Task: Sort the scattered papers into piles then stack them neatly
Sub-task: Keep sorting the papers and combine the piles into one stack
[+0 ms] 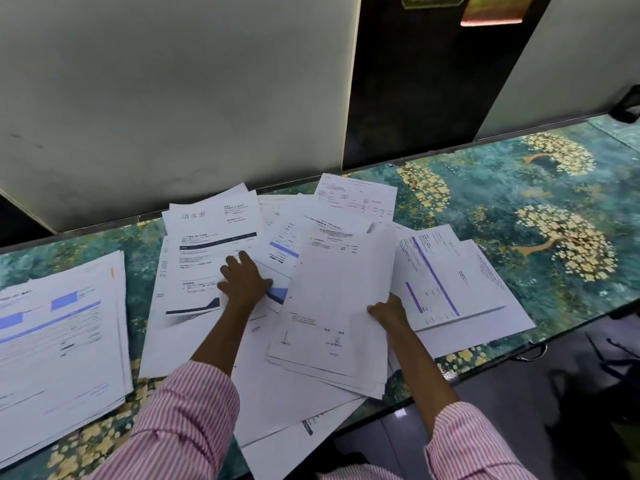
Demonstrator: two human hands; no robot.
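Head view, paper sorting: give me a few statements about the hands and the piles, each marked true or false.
1. The right hand grips a sheaf of sheets by its right edge. True.
2. The left hand is lifted clear of all paper. False: it presses flat on the dark-banded sheet.
3. A stacked pile lies at the left of the table. True.
4. The table top is plain white. False: it is green with golden flowers.
5. The sleeves are solid blue. False: the sleeve is pink-striped.
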